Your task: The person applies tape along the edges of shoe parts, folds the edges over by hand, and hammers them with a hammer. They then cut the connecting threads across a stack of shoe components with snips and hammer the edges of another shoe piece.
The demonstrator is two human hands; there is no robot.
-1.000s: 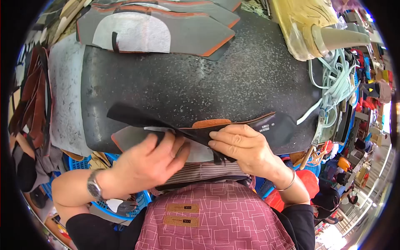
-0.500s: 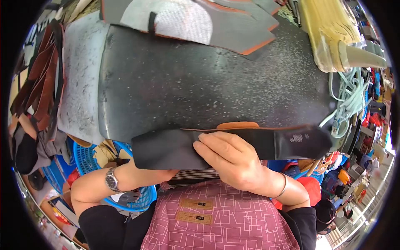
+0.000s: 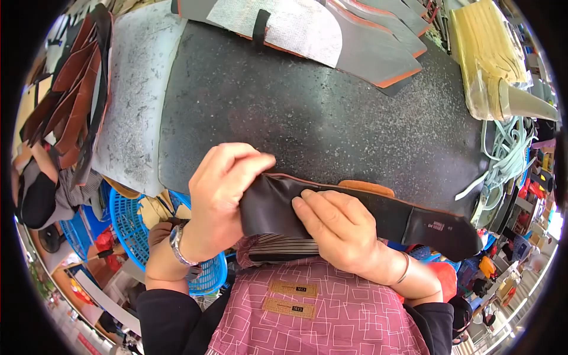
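Observation:
A long dark leather piece [image 3: 269, 210] with a brown edge lies along the near edge of the black work surface [image 3: 248, 106]. A small tan tab [image 3: 367, 188] sticks up from its far edge, and small print shows near its right end. My left hand [image 3: 222, 198], wearing a watch, pinches the piece's left end, where the leather is bent and creased. My right hand [image 3: 340, 228] presses across its middle, with thumb hidden beneath and fingers on top. Farther back lies a stack of grey leather pieces [image 3: 378, 56] with orange edges and a white patch.
Pale blue cords [image 3: 509, 154] hang at the right, below a yellow wrapped bundle [image 3: 491, 53]. Brown leather strips [image 3: 77, 89] hang at the left. A blue basket [image 3: 127, 228] stands below the near-left edge. Part of another person [image 3: 38, 195] shows at the far left.
The leather piece has been turned over from its earlier folded position and now lies lower at the right. My left hand has come up from beneath it to the left end. The view has shifted.

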